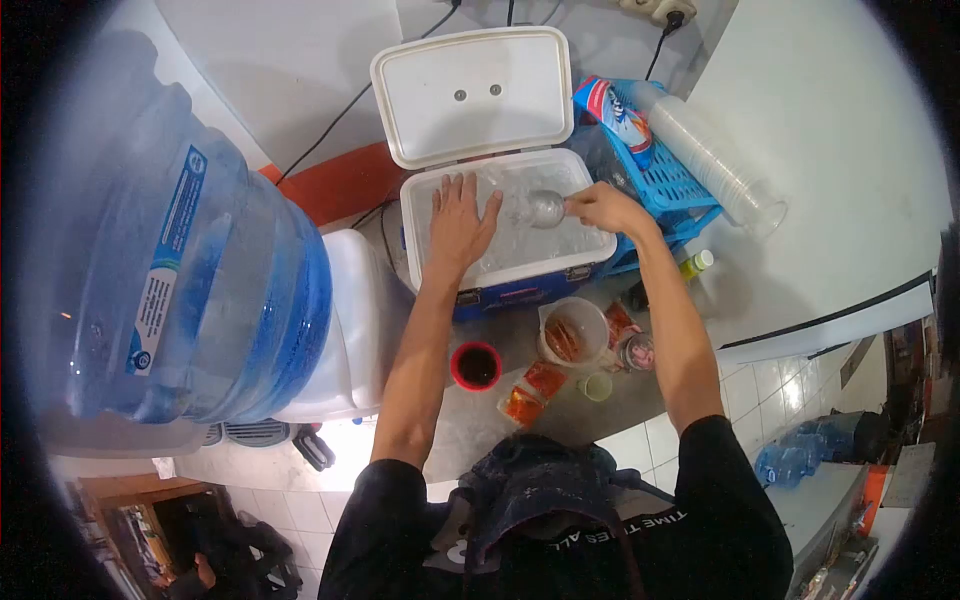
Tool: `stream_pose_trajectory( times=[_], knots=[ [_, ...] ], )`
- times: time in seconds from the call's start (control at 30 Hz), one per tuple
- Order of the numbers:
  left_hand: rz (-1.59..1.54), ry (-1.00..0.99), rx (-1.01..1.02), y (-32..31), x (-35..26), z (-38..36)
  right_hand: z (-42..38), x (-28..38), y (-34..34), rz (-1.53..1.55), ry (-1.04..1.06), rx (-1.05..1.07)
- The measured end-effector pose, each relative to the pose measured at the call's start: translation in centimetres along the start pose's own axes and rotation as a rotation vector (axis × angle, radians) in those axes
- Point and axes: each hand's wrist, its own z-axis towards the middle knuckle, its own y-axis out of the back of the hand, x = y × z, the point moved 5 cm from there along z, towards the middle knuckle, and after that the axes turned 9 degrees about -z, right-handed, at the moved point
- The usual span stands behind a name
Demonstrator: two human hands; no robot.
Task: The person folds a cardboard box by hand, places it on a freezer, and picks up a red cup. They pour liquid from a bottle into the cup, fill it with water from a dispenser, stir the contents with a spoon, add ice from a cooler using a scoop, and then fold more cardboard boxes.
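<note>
Silvery rounded scoop (544,208), and we have it right inside the open blue-and-white rectangular cooler box (525,293), over the whitish translucent ice (505,250), right of the middle! Our right hand (605,210) comes in at the right rim, grip clenched on the scoop's right end. Across at the left, our left hand (460,225) is out flat over the ice, fingers spread, grip released, holding nothing; whether the palm presses down, we cannot tell.

At the far side the white lid (440,80) stands raised. On the near side, across our grey worktop (480,415), we find a red round cup (456,368) of dark liquid on the left, a translucent plastic jug (598,332) with reddish-brown contents on the right, and orange-red packets (545,378) between and nearer us. Far right, we spot a blue plastic basket (675,185) beside a long stack of clear cups (715,160); over on the left looms a big blue water bottle (235,270).
</note>
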Motion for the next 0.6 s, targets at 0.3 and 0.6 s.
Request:
stream_pose_trajectory(
  times=[0.3,0.6],
  knots=[
    [-0.245,-0.032,0.006,-1.0,-2.0,0.3,-1.8,3.0,-2.3,0.485,-0.176,0.140],
    [-0.843,0.216,-0.161,1.9,-3.3,0.4,-3.6,2.6,-1.6,0.590,-0.150,0.081]
  ],
)
